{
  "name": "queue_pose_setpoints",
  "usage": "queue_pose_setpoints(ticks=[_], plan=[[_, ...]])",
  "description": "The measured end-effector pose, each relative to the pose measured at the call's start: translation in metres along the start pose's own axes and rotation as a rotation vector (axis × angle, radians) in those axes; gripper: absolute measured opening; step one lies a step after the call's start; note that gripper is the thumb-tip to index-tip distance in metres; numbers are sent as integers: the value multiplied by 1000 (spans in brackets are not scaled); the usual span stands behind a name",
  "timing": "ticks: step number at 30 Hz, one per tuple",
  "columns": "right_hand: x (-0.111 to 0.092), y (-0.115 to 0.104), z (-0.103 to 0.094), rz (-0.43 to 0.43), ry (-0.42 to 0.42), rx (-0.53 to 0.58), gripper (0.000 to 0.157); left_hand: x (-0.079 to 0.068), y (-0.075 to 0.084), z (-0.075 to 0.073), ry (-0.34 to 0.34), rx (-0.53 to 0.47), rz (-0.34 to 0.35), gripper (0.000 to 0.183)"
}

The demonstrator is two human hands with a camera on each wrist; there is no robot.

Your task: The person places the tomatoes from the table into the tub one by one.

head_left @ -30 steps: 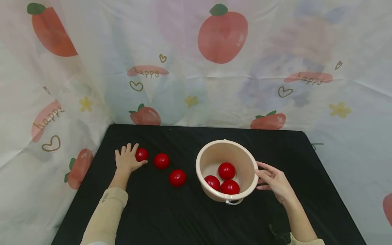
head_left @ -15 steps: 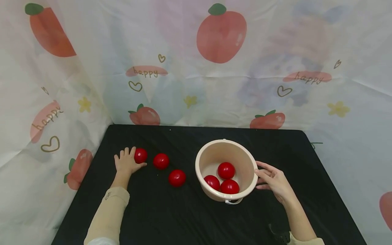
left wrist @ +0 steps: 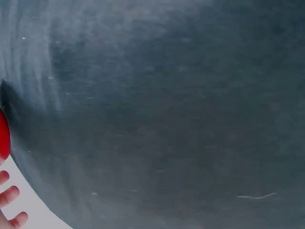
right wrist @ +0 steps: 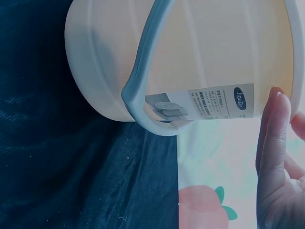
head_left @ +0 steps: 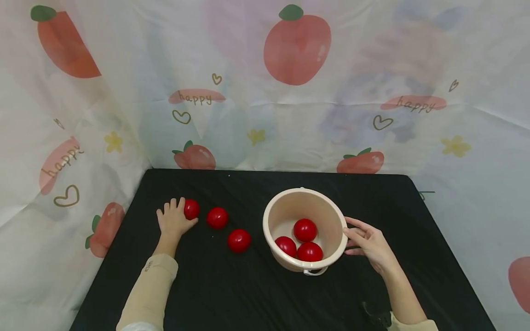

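Observation:
At the left of the table my left hand (head_left: 171, 224) holds a shiny red ball (head_left: 191, 209) between thumb and forefinger, the other fingers spread beside it. Only an edge of that ball (left wrist: 4, 138) and a few fingertips (left wrist: 9, 195) enter the left wrist view. A cream plastic bucket (head_left: 306, 206) stands tilted toward me with several red balls (head_left: 305, 230) inside. Its right rim is pinched by my right hand (head_left: 374, 248), thumb over the edge and fingers along the outside. The right wrist view shows the bucket's handle (right wrist: 147, 52) and printed label (right wrist: 219, 102).
Two more red balls, one (head_left: 217, 218) farther back and one (head_left: 239, 241) nearer, lie between the left hand and the bucket. A black cloth (head_left: 232, 294) covers the table. Behind and at the sides hangs a fruit-printed curtain (head_left: 244, 59).
The left hand has drawn back slightly and its fingers have closed in around the ball. The right hand and bucket keep their place, while the head view has shifted a little.

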State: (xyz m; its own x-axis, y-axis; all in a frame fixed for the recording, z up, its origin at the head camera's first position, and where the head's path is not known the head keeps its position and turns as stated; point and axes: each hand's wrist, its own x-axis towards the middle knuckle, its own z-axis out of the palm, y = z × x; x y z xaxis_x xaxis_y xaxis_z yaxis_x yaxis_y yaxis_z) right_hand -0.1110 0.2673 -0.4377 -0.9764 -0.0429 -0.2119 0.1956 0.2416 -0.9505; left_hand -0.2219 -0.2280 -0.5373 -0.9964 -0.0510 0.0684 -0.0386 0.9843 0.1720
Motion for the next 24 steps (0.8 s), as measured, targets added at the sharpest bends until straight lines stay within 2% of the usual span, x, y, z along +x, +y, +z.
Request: queue_pose_setpoints(ticks=[6, 11, 19, 24], plan=[[0, 1, 0, 3, 4, -3, 58, 11, 17, -19, 85, -3, 32, 79], [0, 0, 0, 4, 11, -10, 58, 21, 44, -46, 145, 22, 93, 78], [-1, 0, 0, 4, 11, -13, 57, 19, 106, -88, 267, 62, 296, 75], [-1, 0, 0, -3, 4, -9, 57, 10, 145, -102, 322, 89, 431, 73]])
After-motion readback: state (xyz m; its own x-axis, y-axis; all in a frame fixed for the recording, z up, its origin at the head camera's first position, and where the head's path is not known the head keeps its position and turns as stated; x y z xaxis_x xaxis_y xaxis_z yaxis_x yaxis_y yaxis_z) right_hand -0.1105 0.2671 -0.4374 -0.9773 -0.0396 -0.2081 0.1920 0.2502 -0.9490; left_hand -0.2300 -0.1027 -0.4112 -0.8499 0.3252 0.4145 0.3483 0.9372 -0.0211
